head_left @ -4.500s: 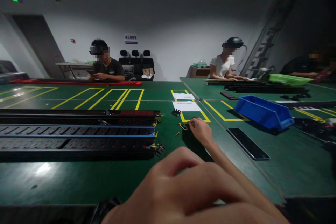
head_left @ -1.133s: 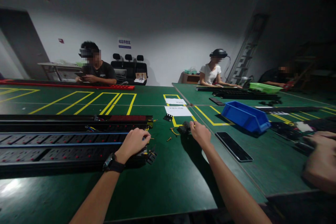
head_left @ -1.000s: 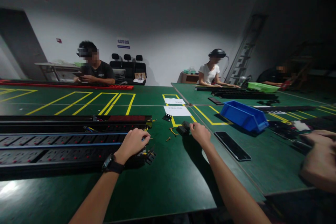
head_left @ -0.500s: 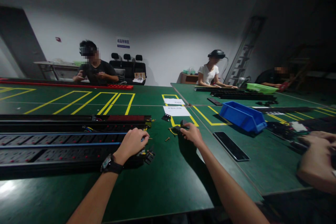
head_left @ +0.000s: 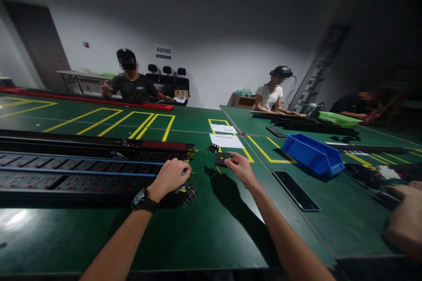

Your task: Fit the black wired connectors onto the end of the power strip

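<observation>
Here, left hand (head_left: 171, 176) curled over the near end of the long strip (head_left: 82, 174) on the green table (head_left: 204, 228), fingers closed on it beside loose wires (head_left: 190, 192); right hand (head_left: 240, 167) lifted just above the table, pinching a small black cap (head_left: 223, 158) by its edge. Likely to slip from so light a pinch, or to catch on the wires when brought across. Could also knock the stray screw (head_left: 212, 174) below toward the phone (head_left: 296, 190).
</observation>
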`<state>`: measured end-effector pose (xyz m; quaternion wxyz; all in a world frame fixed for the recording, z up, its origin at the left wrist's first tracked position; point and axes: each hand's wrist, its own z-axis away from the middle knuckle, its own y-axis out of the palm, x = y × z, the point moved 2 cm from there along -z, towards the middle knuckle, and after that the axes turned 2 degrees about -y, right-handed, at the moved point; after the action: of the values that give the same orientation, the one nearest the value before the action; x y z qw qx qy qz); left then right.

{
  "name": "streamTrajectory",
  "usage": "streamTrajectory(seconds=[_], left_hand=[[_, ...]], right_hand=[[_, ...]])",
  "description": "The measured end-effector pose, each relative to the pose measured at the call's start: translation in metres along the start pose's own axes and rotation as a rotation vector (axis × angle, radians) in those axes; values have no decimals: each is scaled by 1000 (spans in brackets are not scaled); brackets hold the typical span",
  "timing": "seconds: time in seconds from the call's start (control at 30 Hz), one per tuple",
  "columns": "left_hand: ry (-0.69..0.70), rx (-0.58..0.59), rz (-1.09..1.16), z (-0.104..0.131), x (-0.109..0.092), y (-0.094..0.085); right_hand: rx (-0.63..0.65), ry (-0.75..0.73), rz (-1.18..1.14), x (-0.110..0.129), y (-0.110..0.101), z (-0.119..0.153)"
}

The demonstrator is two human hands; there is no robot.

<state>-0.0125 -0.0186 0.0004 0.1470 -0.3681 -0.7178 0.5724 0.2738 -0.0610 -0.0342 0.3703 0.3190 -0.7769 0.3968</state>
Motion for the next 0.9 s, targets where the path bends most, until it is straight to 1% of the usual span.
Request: streamTrajectory(seconds=[0.07, 0.17, 0.27, 0.33, 0.5, 0.7, 0.8, 0.9], left_hand=[[-1, -2, -9, 0, 0, 0], [0, -10, -11, 0, -1, 1], [4, -24, -15, 0, -3, 0], [0, -25, -19, 1, -4, -1], [-22, -3, -37, 2, -6, -2], [-6, -23, -46, 3, -6, -1], [-6, -29, -54, 2, -7, -2], [-22, -27, -46, 1, -9, -5]], right_hand=[[68, -88, 43, 16, 17, 11], [100, -189, 156, 36, 43, 30], [164, -270, 261, 48, 63, 45], [217, -311, 307, 50, 70, 51], [335, -317, 289, 43, 74, 55], [387, -324, 266, 34, 77, 54], [419, -330, 203, 34, 78, 55], [467, -302, 69, 35, 81, 55]])
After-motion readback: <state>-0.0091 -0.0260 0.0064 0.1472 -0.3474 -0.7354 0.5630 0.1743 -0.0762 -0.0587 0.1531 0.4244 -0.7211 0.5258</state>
